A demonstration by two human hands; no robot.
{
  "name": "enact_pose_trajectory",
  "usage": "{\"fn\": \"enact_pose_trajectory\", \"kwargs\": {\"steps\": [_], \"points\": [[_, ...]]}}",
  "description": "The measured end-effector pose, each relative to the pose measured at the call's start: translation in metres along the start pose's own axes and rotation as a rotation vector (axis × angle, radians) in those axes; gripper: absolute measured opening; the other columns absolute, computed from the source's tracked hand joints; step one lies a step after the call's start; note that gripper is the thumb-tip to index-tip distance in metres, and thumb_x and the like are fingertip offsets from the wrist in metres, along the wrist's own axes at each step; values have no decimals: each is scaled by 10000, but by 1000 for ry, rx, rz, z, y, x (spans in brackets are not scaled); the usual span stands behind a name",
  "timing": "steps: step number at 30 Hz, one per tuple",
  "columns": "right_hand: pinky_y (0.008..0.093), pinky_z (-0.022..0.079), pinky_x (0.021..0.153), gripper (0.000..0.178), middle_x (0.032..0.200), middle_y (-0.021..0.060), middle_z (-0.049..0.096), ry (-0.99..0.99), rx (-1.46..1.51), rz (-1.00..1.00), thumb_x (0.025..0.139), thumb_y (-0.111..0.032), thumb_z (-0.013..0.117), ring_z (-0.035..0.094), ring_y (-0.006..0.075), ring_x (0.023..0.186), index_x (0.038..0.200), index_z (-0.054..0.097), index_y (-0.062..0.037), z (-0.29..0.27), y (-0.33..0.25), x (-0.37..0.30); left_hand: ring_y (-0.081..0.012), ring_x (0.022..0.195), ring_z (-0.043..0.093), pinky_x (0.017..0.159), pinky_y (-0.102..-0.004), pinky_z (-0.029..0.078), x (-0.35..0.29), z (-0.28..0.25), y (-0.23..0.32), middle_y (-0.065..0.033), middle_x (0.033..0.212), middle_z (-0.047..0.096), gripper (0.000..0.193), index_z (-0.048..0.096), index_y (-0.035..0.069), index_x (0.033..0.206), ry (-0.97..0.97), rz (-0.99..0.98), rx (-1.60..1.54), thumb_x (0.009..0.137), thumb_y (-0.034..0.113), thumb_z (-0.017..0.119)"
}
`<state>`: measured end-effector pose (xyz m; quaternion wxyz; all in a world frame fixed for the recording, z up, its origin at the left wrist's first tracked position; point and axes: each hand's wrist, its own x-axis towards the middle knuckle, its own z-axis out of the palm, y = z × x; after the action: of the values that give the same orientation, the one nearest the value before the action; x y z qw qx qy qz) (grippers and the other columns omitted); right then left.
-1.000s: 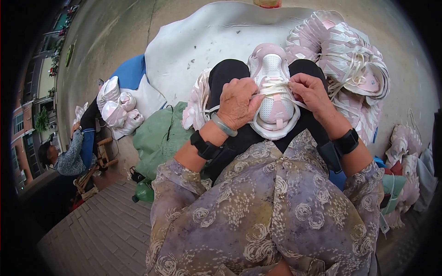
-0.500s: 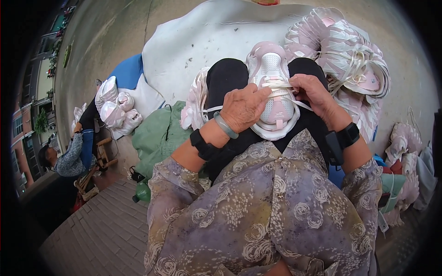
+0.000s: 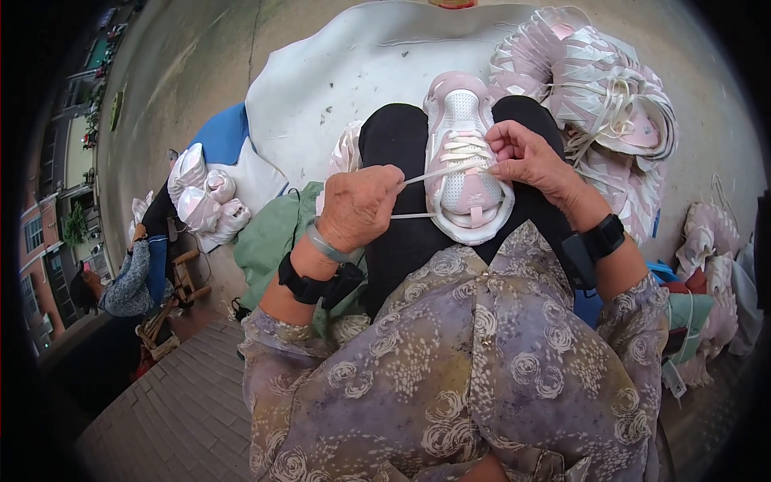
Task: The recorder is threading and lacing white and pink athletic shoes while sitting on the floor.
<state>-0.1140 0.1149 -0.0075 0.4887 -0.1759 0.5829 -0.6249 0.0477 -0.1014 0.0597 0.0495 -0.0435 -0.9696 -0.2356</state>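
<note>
A pink-and-white sneaker upper [image 3: 460, 103] lies between my black-clad thighs, with white lacing crossing its tongue. My left hand [image 3: 359, 206], to its left, is closed on a white shoelace [image 3: 421, 178] drawn taut from the lacing. A second stretch of lace runs lower, from the upper toward the underside of that hand. At the right edge of the upper, my right hand [image 3: 533, 159] has its fingers bent, with the thumb against the lacing. What lies under those fingertips is partly hidden.
Stacked pink-and-white uppers [image 3: 614, 96] with loose laces stand at the far right, with more uppers [image 3: 707, 249] below them. White sheeting [image 3: 329, 72] covers the ground ahead. Green cloth [image 3: 273, 249] lies to my left. Farther left, another person [image 3: 132, 277] sits beside bundled uppers [image 3: 201, 201].
My left hand has moved left and down from the tongue, pulling the shoelace out straight. My right hand has shifted slightly left, staying at the upper's right edge.
</note>
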Motion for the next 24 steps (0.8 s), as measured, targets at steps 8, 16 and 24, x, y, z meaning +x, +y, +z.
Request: {"fn": "enact_pose_trajectory", "kwargs": {"steps": [8, 16, 24], "points": [[184, 399, 652, 191, 854, -28, 543, 53, 64, 84, 838, -128, 544, 501, 55, 749, 1020, 538, -70, -11, -4, -4, -267, 523, 523, 481, -308, 406, 2, -2, 8, -110, 615, 508, 53, 534, 47, 763, 16, -43, -86, 753, 16, 576], [266, 442, 685, 343, 767, 68, 595, -27, -342, -338, 899, -314, 455, 551, 142, 726, 926, 571, 7, 30, -31, 14, -172, 551, 525, 522, -251, 421, 36, -34, 36, -85, 663, 556, 100, 582, 22, 869, 120, 16, -373, 771, 5, 586], [166, 383, 504, 243, 615, -39, 506, -207, -105, -214, 860, -261, 567, 468, 29, 554, 869, 620, -23, 44, -88, -12, -62, 613, 499, 556, -202, 416, 40, -39, 24, -23, 669, 565, 118, 588, 5, 914, 94, -97, -623, 797, 18, 584]]}}
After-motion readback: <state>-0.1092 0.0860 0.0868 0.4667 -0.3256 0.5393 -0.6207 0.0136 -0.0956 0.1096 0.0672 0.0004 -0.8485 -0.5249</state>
